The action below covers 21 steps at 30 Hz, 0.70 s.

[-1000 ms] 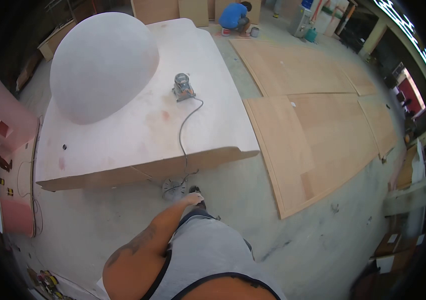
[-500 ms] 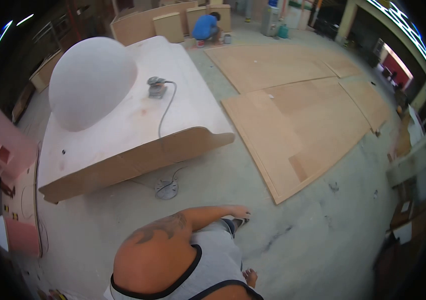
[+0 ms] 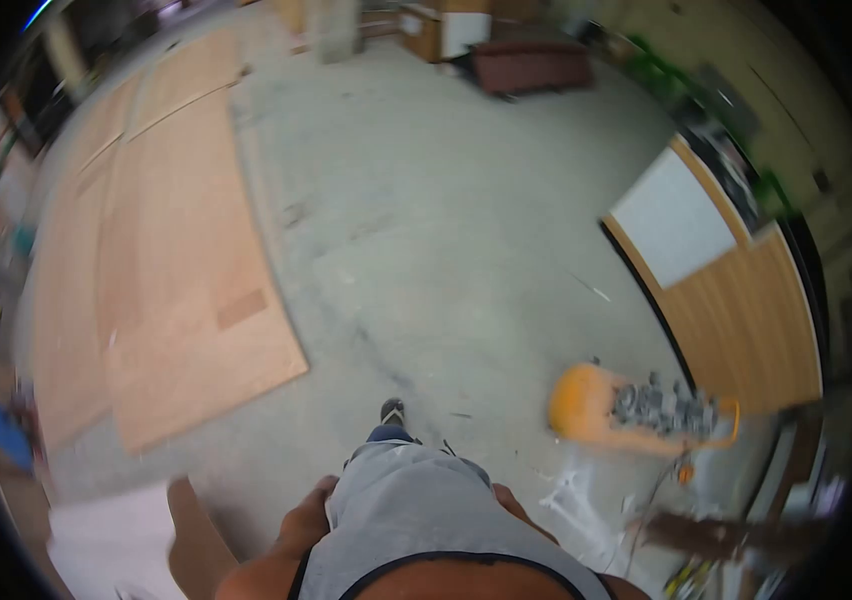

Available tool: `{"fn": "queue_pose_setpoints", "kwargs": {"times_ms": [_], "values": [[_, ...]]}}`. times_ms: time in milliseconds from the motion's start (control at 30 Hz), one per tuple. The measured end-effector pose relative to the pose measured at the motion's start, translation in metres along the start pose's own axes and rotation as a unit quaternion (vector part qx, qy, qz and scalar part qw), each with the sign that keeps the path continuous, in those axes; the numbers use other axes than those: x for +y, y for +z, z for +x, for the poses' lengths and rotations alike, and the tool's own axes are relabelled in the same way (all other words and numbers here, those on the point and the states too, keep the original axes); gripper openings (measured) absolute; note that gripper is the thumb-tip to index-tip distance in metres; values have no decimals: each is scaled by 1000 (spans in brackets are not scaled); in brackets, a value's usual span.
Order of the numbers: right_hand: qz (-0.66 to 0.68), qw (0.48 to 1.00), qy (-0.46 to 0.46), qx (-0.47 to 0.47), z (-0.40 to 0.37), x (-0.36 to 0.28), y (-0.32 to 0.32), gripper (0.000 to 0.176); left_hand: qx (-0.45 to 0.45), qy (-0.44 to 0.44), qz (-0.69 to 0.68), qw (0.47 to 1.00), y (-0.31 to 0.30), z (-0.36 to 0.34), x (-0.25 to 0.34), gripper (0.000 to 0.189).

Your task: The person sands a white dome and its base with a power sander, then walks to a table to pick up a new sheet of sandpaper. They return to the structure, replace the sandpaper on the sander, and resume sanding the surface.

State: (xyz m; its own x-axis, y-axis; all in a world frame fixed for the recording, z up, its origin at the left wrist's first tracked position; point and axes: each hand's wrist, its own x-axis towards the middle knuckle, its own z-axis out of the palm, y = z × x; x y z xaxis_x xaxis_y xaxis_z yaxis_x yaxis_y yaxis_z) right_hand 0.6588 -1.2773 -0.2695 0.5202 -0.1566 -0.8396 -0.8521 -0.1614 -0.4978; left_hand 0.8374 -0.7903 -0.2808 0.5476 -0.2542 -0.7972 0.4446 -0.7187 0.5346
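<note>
My left hand [image 3: 319, 497] hangs beside my left hip, close to the grey tank top [image 3: 416, 500]. Its fingers are mostly hidden and blurred. On the other side, only a small part of my right hand [image 3: 503, 493] shows past the shirt's edge, with its fingers out of sight. Nothing can be made out in either hand. One sandalled foot [image 3: 393, 411] stands on the concrete floor ahead of my body.
Large plywood panels [image 3: 176, 230] lie on the floor at left. Lower left is the white board structure [image 3: 111, 535] with its curved edge. At right are an orange machine [image 3: 586, 405] with grey parts and a wood-fronted counter [image 3: 746, 320]. A dark red bench-like piece [image 3: 536, 68] lies farther off.
My view has swung right, and I now stand facing the open floor. The plywood has shifted to the left side; the sander and white dome have left the view.
</note>
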Motion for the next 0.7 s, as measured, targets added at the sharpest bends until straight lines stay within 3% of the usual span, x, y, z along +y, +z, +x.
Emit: {"fn": "queue_pose_setpoints", "kwargs": {"times_ms": [33, 100, 167, 200, 233, 267, 300, 333, 400, 467, 500, 533, 567, 600, 633, 667, 700], "values": [[-98, 995, 4, -33, -19, -16, -4, 40, -26, 16, 35, 999, -5, 42, 8, 43], [34, 998, 16, 53, -18, -36, -4, 35, 12, -87, -43, 995, -44, 119, 91, 43], [238, 958, 11, 159, 27, -42, -1, 32, 4, -12, -25, 1000, -86, 212, 181, 45], [260, 951, 13, 166, 39, -51, -1, 32, 90, 38, -184, 978, -89, 234, 240, 20], [252, 944, -12, 212, 51, -63, -10, 32, 73, 169, -208, 961, -102, 264, 297, 39], [241, 936, -38, 255, 65, -68, -22, 31, 88, 205, -173, 959, -106, 274, 373, 36], [256, 931, -38, 259, 81, -67, -31, 31, 76, 251, -279, 924, -105, 273, 444, 33], [206, 933, -47, 292, 100, -63, -41, 32, 56, 289, -240, 925, -106, 270, 508, 35], [154, 927, -45, 340, 119, -74, -59, 36, 31, 331, -187, 924, -104, 265, 599, 40], [115, 943, -87, 302, 156, -54, -74, 35, -4, 319, -70, 945, -95, 277, 675, 56], [125, 939, -91, 308, 197, -16, -81, 35, 6, 304, -30, 952, -88, 294, 700, 63], [472, 859, 127, 150, 238, -6, -76, 38, 16, 289, 8, 957, -81, 311, 711, 69], [480, 855, 119, 154, 262, -20, -104, 38, -32, 274, -5, 961, -76, 352, 707, 75], [416, 888, 101, 165, 275, -34, -127, 39, -55, 265, 64, 960, -74, 387, 693, 76], [346, 917, 84, 181, 285, -45, -166, 41, -140, 269, 38, 952, -72, 422, 667, 72], [274, 940, 69, 193, 286, -57, -199, 43, -82, 241, 110, 961, -53, 393, 663, 72], [199, 957, 56, 202, 286, -68, -233, 45, -178, 143, -45, 973, -52, 401, 636, 77]]}}
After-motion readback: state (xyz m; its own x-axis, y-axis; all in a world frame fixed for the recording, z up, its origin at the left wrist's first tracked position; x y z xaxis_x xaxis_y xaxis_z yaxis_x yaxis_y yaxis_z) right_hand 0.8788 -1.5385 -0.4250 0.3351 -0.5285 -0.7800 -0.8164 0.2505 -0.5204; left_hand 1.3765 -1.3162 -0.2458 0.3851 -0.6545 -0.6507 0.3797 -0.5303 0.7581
